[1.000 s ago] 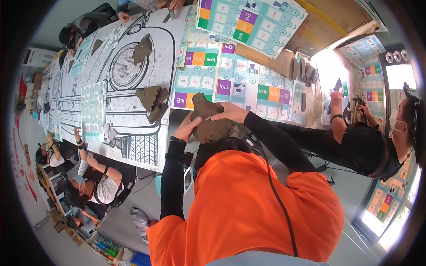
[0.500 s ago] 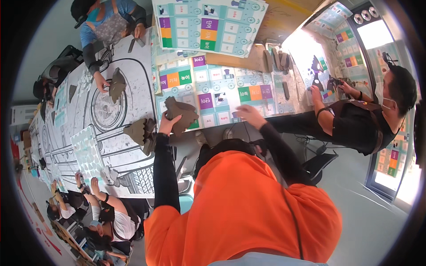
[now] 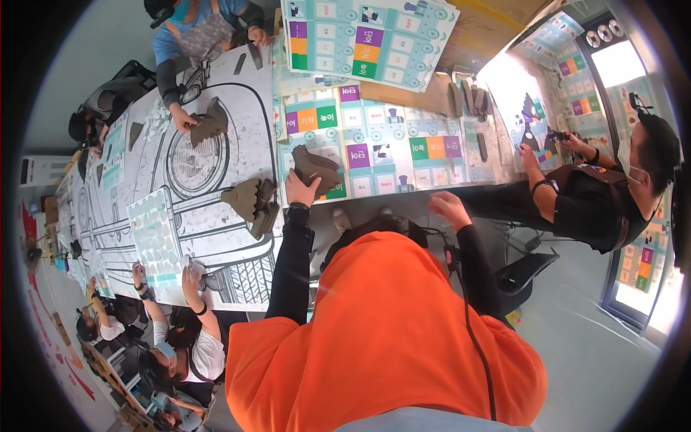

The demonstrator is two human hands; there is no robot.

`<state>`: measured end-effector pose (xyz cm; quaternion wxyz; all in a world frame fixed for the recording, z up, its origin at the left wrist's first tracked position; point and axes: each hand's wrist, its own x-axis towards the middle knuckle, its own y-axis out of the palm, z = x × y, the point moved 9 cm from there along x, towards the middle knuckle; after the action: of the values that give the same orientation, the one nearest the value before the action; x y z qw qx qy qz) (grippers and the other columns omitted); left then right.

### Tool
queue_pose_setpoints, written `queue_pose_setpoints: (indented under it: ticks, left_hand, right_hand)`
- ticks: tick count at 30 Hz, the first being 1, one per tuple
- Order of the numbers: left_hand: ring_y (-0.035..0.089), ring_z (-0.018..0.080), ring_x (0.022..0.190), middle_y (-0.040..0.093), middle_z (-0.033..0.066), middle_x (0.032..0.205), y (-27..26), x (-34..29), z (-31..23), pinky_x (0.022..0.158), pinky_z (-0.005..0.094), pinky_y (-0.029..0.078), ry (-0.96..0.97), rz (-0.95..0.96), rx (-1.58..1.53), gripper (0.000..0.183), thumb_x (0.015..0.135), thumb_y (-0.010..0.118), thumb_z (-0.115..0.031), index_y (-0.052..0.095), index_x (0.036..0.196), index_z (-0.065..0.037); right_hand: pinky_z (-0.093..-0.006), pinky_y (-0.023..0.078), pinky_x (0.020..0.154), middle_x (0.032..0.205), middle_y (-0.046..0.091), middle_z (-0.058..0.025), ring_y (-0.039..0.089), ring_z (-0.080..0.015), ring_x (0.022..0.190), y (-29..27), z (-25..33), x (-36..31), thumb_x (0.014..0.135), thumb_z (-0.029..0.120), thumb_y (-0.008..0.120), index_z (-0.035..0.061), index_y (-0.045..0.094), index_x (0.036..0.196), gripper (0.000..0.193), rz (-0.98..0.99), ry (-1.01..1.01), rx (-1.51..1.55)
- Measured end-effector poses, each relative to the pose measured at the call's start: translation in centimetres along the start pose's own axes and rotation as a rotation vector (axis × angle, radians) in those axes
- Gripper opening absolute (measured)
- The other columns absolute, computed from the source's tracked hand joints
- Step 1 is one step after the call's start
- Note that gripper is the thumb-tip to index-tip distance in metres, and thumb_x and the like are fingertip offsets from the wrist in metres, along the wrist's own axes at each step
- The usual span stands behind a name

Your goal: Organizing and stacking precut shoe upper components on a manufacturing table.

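My left hand (image 3: 302, 189) grips the near edge of a grey-brown cut-out board piece (image 3: 315, 164) with a jagged outline. That piece lies over the printed sheets at the table's front edge, and the thumb rests on its face. Apart from it, to the right, my right hand (image 3: 450, 209) hovers just off the table edge with its fingers curled in. Whatever those fingers hold, if anything, cannot be made out. Left of my left hand, a pile of similar jagged grey-brown pieces (image 3: 252, 204) sits on the white line-drawn board.
Printed teal sheets (image 3: 403, 137) cover the table ahead, with a thick stack of sheets (image 3: 374, 36) at the back. Grey-brown strips (image 3: 471, 99) stand farther right. A co-worker's hand (image 3: 183, 119) touches another jagged piece (image 3: 209, 124). At right, a person in black (image 3: 586, 198) handles a dark cut-out sheet.
My left hand has set the jagged piece lower onto the printed sheets. My right hand has drawn back from over the sheets toward me, its fingers curling in. The whole view has shifted somewhat.
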<state>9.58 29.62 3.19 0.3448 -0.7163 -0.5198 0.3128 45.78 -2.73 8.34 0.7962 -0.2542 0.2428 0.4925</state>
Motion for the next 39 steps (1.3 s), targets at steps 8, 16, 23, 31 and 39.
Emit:
queue_pose_setpoints:
  ticks: [8,16,23,31,39]
  left_hand:
    - [0.045,0.0436,0.118,0.044,0.0278,0.13,-0.5,-1.7,0.1,0.1,0.0475,0.04,-0.036,0.004,-0.01,0.098,0.07,0.08,-0.039,0.029,0.14,0.008]
    - [0.041,0.0444,0.124,0.04,0.0323,0.134,-1.1,-1.9,1.6,0.104,0.0455,0.037,-0.089,0.055,-0.078,0.1,0.071,0.079,-0.038,0.025,0.14,0.01]
    - [0.044,0.0424,0.124,0.045,0.0304,0.133,-1.2,-2.4,2.3,0.104,0.0433,0.037,-0.035,0.074,-0.138,0.103,0.071,0.078,-0.045,0.028,0.14,0.01]
    - [0.058,0.0367,0.105,0.05,0.0259,0.126,-4.0,-3.2,5.5,0.091,0.0421,0.047,0.056,-0.077,-0.109,0.086,0.073,0.079,-0.036,0.039,0.135,0.008]
    - [0.059,0.0303,0.108,0.049,0.024,0.129,-5.4,-2.7,6.1,0.089,0.0382,0.049,-0.094,0.056,-0.285,0.081,0.077,0.078,-0.033,0.04,0.135,0.008]
  right_hand:
    - [-0.0263,0.052,0.071,0.089,0.066,-0.0092,0.065,-0.0127,0.081,6.6,2.8,4.7,0.089,0.021,0.061,-0.002,0.06,0.11,0.032,0.105,-0.165,-0.189]
    - [-0.0393,0.05,0.084,0.101,0.066,-0.0179,0.064,-0.0312,0.095,20.3,10.0,8.7,0.079,0.031,0.068,0.0001,0.06,0.11,0.044,0.347,-0.401,-0.655]
    - [-0.0408,0.04,0.101,0.124,0.053,-0.0217,0.048,-0.0364,0.12,27.0,10.3,13.0,0.074,0.033,0.073,-0.0052,0.049,0.126,0.069,0.258,-0.52,-0.738]
    - [-0.0398,0.048,0.087,0.113,0.062,-0.0174,0.061,-0.0305,0.102,20.9,15.9,7.5,0.086,0.032,0.065,0.0024,0.057,0.12,0.045,0.452,-0.52,-0.734]
    - [-0.0343,0.052,0.069,0.084,0.068,-0.0115,0.066,-0.0261,0.076,4.0,32.9,4.1,0.086,0.017,0.062,0.0052,0.063,0.105,0.022,-0.183,-0.865,-0.683]
